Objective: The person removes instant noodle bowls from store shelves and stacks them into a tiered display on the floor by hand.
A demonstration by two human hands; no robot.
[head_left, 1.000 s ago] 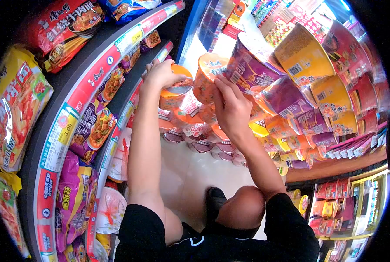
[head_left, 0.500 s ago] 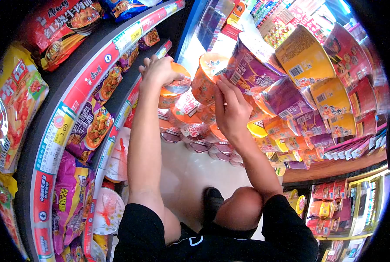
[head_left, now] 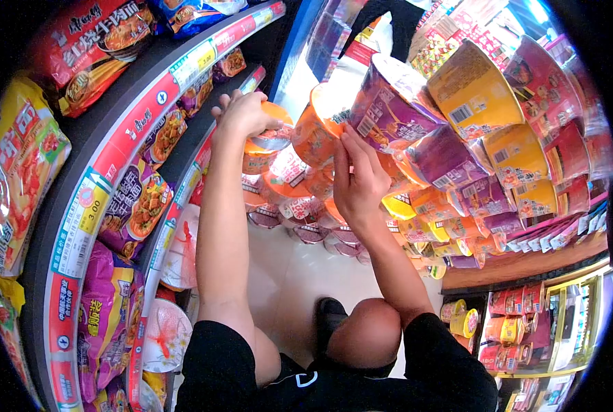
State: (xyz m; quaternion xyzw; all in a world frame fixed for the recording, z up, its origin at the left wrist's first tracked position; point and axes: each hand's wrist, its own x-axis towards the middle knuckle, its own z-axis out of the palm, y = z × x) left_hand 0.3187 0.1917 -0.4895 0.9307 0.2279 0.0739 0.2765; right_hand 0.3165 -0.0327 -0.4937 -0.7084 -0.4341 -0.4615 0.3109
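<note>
My left hand [head_left: 241,118] reaches over an orange instant noodle cup [head_left: 265,141] at the left end of the stacked display. Its thumb lies across the lid and its fingers curl over the far side, partly hidden. Beside it, a second orange instant noodle cup [head_left: 312,132] leans on its side, with its white and orange label facing up. The fingers and thumb of my right hand [head_left: 363,180] are pinched at this cup's right edge. A purple noodle cup [head_left: 396,103] touches it on the right. More orange cups [head_left: 286,180] are stacked below both hands.
On the left, a curved shelf edge [head_left: 117,151] with price tags holds bagged noodles [head_left: 25,178]. Yellow cups [head_left: 475,89] and red cups [head_left: 543,89] are stacked to the right. A wooden ledge [head_left: 519,264] runs below them. Dark clothing of another person [head_left: 406,24] shows at the top.
The view has shifted slightly. Both hands remain at the same two orange cups, and the right one tilts a little more. Another person's dark clothing has come into view at the top.
</note>
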